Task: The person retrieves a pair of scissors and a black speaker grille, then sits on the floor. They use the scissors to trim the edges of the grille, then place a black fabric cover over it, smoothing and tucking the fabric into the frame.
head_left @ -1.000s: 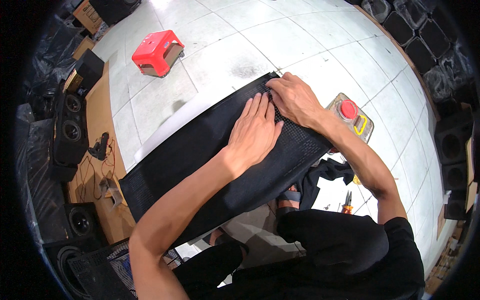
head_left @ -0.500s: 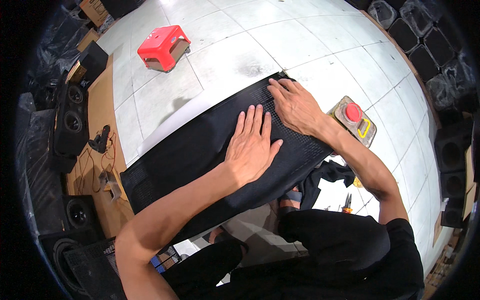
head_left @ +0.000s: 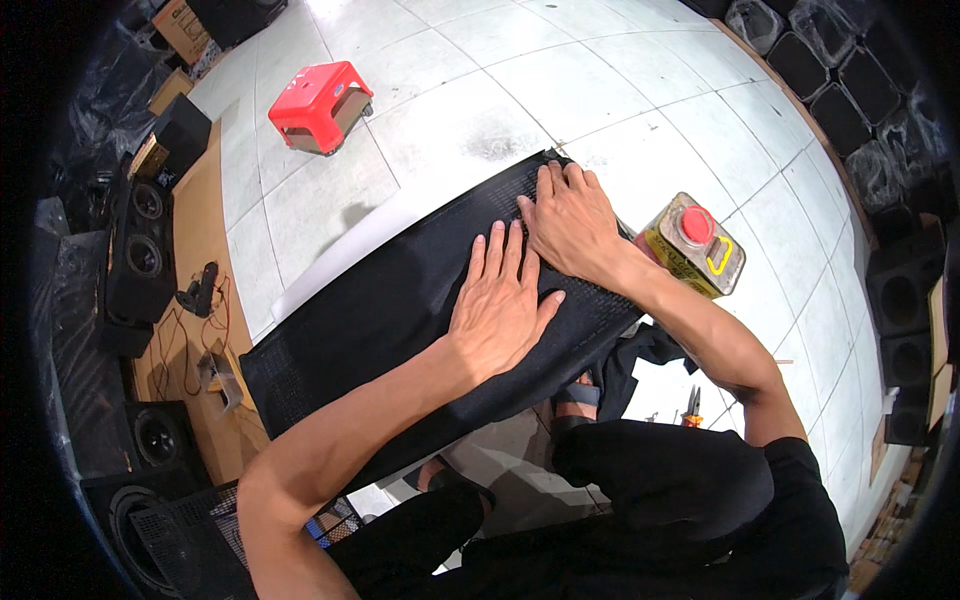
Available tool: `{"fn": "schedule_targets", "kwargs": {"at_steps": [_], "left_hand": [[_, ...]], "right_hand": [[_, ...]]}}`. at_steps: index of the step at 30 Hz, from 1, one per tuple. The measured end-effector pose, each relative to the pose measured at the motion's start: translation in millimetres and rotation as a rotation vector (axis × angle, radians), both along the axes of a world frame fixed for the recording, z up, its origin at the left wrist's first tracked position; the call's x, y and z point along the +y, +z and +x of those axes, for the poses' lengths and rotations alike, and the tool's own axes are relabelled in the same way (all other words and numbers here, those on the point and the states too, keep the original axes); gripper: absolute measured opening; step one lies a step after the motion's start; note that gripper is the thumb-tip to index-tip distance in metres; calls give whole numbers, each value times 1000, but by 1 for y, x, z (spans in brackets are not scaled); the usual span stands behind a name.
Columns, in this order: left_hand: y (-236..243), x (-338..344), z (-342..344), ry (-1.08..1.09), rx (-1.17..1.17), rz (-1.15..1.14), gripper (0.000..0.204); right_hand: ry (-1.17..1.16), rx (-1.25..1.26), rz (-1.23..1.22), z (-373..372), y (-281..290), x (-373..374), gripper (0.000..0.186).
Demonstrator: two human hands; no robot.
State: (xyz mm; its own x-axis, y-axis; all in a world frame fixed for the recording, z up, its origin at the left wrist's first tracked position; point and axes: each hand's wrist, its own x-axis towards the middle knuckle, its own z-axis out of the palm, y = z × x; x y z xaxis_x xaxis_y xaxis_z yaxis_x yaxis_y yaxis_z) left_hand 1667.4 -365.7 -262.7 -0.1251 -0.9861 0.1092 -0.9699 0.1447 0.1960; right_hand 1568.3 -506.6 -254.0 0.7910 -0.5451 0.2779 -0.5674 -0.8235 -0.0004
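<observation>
Both hands are lying flat and open, gripping nothing: the left hand [head_left: 500, 305] and right hand [head_left: 570, 220] are pressing the black mesh fabric [head_left: 400, 310] down near the panel's far right corner, apparently smoothing it. A yellow tin can [head_left: 695, 245] is sitting just beside, on the floor [head_left: 600, 90].

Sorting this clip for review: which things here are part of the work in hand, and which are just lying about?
In hand:
- black mesh panel
- left hand, flat on it
- right hand, pressing its far end

Lying about:
- yellow tin can with red cap
- red stool
- black speakers
- pliers
</observation>
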Motion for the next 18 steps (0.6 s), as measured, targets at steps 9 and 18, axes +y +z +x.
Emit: {"fn": "schedule_targets", "kwargs": {"at_steps": [9,18], "left_hand": [[-1,0,-1,-9,8,-23,71],[-2,1,0,-19,6,-52,70]], "right_hand": [[77,-44,-183,-1,-1,-10,36],[37,14,-216,-2,-5,-12,32]]}}
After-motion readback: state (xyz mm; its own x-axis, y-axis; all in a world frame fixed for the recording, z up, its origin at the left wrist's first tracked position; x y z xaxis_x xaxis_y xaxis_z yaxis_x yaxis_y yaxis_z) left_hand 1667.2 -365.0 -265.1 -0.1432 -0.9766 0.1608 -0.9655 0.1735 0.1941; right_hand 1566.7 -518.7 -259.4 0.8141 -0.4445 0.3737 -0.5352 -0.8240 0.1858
